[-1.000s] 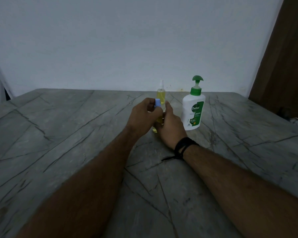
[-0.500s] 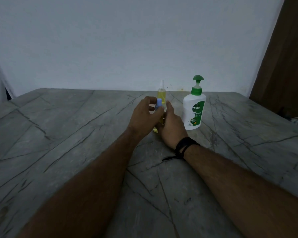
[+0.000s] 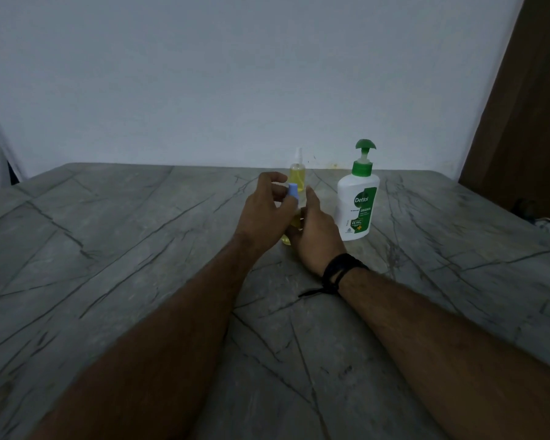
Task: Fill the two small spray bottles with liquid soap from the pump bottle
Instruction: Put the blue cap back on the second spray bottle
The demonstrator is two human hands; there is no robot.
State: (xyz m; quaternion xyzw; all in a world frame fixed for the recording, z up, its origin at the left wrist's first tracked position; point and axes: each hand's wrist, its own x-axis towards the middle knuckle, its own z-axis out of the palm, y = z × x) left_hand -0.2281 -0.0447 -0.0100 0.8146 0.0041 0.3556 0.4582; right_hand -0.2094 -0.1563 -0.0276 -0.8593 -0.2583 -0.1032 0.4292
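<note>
Hands meet at the centre of a grey marble-patterned table (image 3: 108,281), where a small spray bottle (image 3: 294,222) of yellow liquid is gripped upright by the right hand (image 3: 318,233) while its blue cap (image 3: 293,192) is pinched by the left hand (image 3: 264,214). A second spray bottle (image 3: 298,174), clear-capped and filled yellow, is seen standing at 12 o'clock just behind, and the green-and-white pump bottle (image 3: 358,201) at 2 o'clock, near the right hand.

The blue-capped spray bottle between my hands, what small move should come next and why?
Probably let go and draw both hands back. The blue-capped spray bottle stands capped with yellow liquid showing; the left hand is loosening around the cap, and the right hand steadies its base.
</note>
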